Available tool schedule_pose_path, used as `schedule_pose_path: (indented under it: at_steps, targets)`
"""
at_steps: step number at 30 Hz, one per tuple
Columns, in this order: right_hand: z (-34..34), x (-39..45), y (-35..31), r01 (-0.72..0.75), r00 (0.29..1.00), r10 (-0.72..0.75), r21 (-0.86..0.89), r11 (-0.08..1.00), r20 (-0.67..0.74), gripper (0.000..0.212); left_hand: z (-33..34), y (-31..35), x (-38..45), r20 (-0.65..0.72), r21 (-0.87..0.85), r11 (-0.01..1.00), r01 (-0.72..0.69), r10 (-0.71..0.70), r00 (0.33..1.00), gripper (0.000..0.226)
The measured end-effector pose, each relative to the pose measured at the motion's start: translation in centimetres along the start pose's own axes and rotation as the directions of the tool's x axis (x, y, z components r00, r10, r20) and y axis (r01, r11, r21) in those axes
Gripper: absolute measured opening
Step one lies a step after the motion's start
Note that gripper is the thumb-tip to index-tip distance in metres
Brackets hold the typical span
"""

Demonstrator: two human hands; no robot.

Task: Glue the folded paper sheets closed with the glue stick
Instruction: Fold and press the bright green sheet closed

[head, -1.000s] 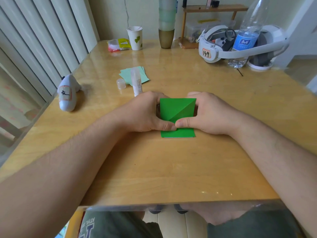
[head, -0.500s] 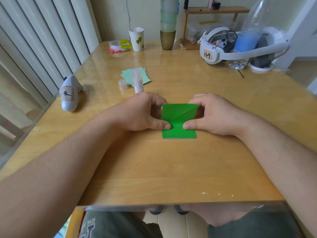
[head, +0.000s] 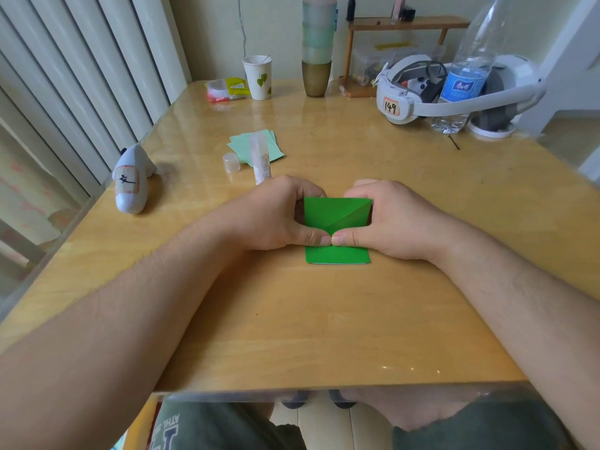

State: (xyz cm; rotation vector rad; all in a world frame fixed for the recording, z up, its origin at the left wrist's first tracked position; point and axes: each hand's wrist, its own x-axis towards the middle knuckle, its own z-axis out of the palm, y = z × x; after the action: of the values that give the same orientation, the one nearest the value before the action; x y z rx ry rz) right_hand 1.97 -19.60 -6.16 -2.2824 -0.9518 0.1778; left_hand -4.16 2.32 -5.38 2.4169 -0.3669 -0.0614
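At the table's left edge lies a small white plush toy (head: 131, 183), well apart from the work and seemingly no part of it. Nearer the middle, a pale clear cap (head: 231, 162) stands just beside the uncapped glue stick (head: 259, 159), which lies across a small pile of light green sheets (head: 259, 147); the stick looks parked within easy reach of the left hand, probably so it can be picked up again for the next sheet.

Next comes the left hand (head: 276, 216), its fingers curled over the left edge of the folded green paper (head: 337, 228), its thumb pressing flat on the sheet. The paper lies on the wooden table (head: 324, 319), close in front of the person, with a diagonal flap showing across its upper half. The right hand (head: 389, 222) mirrors the left: fingers curled at the right edge, thumb pressing down, the two thumb tips touching at the fold line. That shared pressure is likely meant to seat a glued flap, though no glue is visible.

Farther right, at the back, a white headset (head: 406, 102) and a water bottle (head: 467, 76) stand out of the way.
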Motion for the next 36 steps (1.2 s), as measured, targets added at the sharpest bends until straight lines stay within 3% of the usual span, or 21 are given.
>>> schedule_pose_path:
  at_steps: [16, 30, 36]
  targets:
    - [-0.9, -0.5, 0.9, -0.036, 0.999, 0.037, -0.045, 0.998, 0.006, 0.024, -0.9, -1.7, -0.5, 0.013, 0.009, 0.999, 0.034, -0.034, 0.999, 0.024]
    - [0.0, 0.0, 0.4, 0.011, 1.0, -0.012, -0.082, 0.997, -0.013, 0.028, 0.3, -0.6, 0.5, -0.042, 0.08, 0.996, -0.028, 0.031, 0.999, 0.016]
    - [-0.1, -0.1, 0.4, 0.011, 1.0, -0.012, -0.092, 0.996, -0.013, 0.026, 0.2, -0.7, 0.3, -0.037, 0.034, 0.999, -0.029, 0.03, 0.999, 0.017]
